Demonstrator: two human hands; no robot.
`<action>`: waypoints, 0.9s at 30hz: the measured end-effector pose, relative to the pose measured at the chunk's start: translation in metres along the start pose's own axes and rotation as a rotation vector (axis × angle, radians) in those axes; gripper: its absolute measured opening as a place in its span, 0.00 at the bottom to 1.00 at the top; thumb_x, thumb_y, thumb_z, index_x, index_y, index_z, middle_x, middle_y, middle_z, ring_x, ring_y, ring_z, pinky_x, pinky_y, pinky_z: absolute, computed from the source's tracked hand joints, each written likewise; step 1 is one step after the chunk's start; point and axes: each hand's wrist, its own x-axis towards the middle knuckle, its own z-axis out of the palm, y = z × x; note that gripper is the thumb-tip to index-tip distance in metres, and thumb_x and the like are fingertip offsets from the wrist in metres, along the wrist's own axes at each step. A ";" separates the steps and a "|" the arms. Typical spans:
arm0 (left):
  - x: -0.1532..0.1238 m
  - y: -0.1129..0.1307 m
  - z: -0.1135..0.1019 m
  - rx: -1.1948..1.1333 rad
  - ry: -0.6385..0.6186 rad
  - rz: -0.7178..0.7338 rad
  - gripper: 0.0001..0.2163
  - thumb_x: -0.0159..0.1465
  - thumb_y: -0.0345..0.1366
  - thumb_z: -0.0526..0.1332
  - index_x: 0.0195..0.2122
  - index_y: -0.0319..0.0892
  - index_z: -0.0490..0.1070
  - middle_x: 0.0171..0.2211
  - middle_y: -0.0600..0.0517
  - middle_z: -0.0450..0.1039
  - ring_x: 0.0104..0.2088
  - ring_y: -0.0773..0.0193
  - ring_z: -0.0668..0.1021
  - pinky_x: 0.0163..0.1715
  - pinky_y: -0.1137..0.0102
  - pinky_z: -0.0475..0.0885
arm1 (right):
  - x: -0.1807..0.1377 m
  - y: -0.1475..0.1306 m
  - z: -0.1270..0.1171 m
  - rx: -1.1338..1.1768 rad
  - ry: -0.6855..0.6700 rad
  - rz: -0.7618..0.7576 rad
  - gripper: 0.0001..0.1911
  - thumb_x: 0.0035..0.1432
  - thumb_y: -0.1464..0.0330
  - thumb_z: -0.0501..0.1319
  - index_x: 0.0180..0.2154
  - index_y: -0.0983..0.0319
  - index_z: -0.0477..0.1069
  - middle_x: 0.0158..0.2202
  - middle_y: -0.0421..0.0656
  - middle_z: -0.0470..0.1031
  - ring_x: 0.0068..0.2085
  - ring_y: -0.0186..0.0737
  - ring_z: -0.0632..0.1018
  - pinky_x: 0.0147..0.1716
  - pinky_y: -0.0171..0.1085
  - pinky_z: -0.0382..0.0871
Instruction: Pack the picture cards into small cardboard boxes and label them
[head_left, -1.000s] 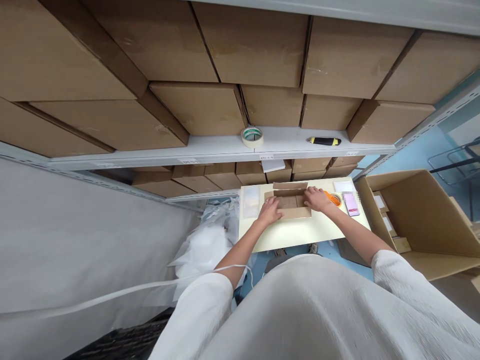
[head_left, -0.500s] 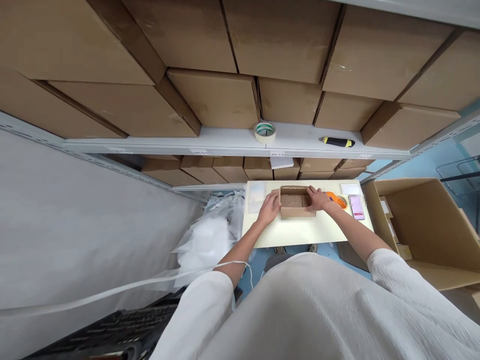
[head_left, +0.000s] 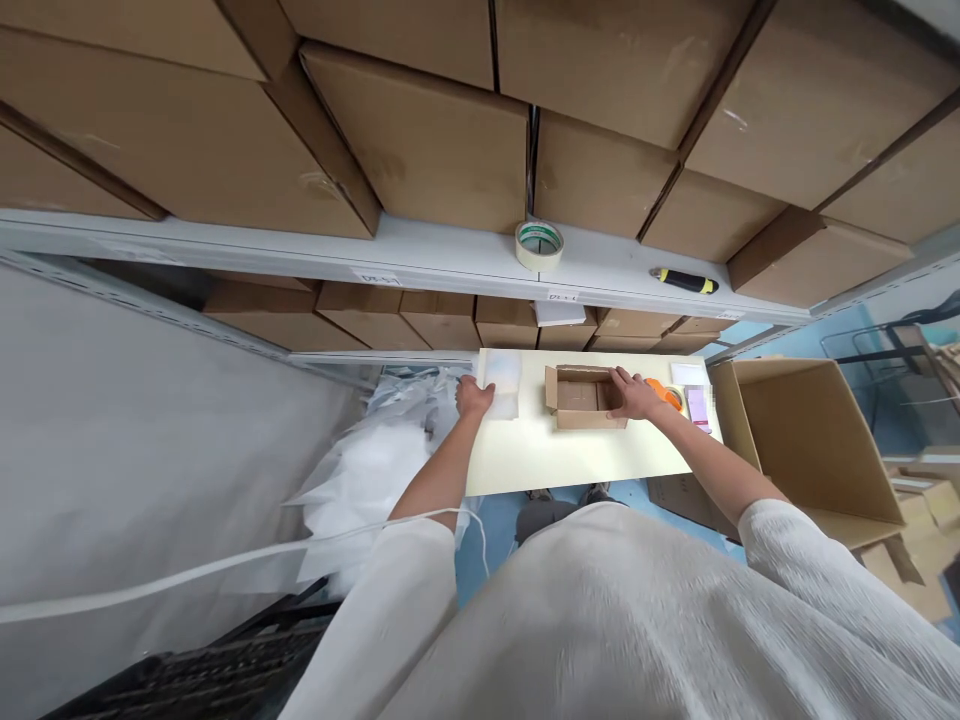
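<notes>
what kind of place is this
Likely a storeroom or packing area: a metal shelf carries stacked cardboard boxes and a tape roll, and a small open box stands on a pale table.

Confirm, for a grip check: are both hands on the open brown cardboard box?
No, only the right hand touches the box; the left hand is at the left edge of the pale yellow table.

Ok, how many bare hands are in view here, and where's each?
2. The right hand is on the right end of the small open box; the left hand is at the left edge of the table, by the translucent packet. Both show clearly.
</notes>
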 end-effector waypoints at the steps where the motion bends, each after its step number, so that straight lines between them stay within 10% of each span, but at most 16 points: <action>1: 0.004 0.001 0.003 0.004 -0.008 -0.005 0.24 0.62 0.37 0.72 0.56 0.41 0.68 0.59 0.35 0.75 0.63 0.37 0.77 0.62 0.48 0.73 | 0.000 0.000 0.000 0.002 -0.002 0.002 0.68 0.55 0.41 0.73 0.81 0.50 0.35 0.82 0.52 0.45 0.69 0.71 0.67 0.64 0.60 0.68; 13: 0.026 0.001 0.013 0.029 -0.022 -0.085 0.32 0.61 0.35 0.74 0.63 0.42 0.60 0.61 0.34 0.73 0.62 0.39 0.79 0.62 0.48 0.73 | 0.003 0.003 0.003 0.019 0.000 0.012 0.70 0.55 0.41 0.74 0.82 0.50 0.33 0.82 0.51 0.44 0.69 0.72 0.67 0.66 0.60 0.64; 27: 0.018 0.015 0.013 0.201 -0.027 -0.055 0.09 0.64 0.33 0.68 0.44 0.45 0.72 0.57 0.37 0.77 0.60 0.42 0.79 0.58 0.51 0.73 | -0.004 -0.012 -0.010 -0.016 -0.048 0.044 0.69 0.58 0.43 0.72 0.81 0.49 0.27 0.83 0.51 0.43 0.69 0.68 0.67 0.65 0.56 0.66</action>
